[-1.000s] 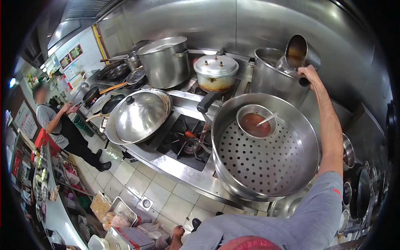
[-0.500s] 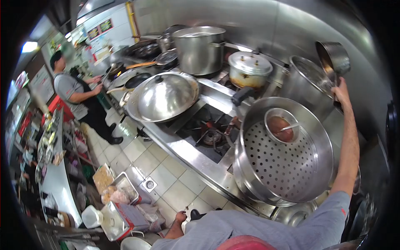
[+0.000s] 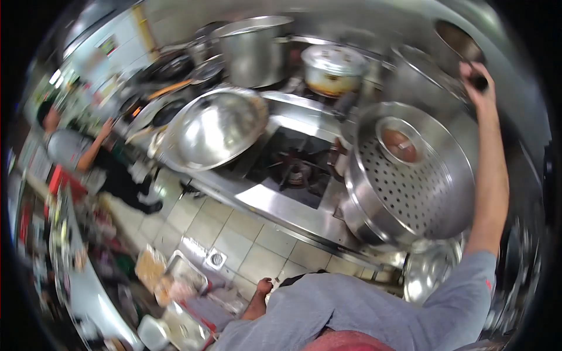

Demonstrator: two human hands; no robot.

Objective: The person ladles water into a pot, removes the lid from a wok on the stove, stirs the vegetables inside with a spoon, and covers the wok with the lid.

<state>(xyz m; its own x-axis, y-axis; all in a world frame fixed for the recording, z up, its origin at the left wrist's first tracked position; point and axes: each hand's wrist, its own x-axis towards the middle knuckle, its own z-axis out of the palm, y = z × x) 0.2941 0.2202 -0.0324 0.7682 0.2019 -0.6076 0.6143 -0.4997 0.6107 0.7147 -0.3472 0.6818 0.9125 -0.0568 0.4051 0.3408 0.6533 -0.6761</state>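
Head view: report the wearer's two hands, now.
Left hand: too small and blurred to tell.
Right hand: closed, holding the metal pot by its handle.

Red headwear [image 3: 348, 341] tops a grey, short-sleeved shirt [image 3: 363, 307].

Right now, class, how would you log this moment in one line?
right hand: gripping saucepan by handle | left hand: low | bowl: inside perforated pan | front burner: uncovered

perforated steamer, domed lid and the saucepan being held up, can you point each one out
Perforated steamer [image 3: 413, 188]: head view, on its bare holed base.
Domed lid [image 3: 216, 136]: head view, on its shiny dome.
Saucepan [image 3: 456, 41]: head view, on its dark, blurred middle.
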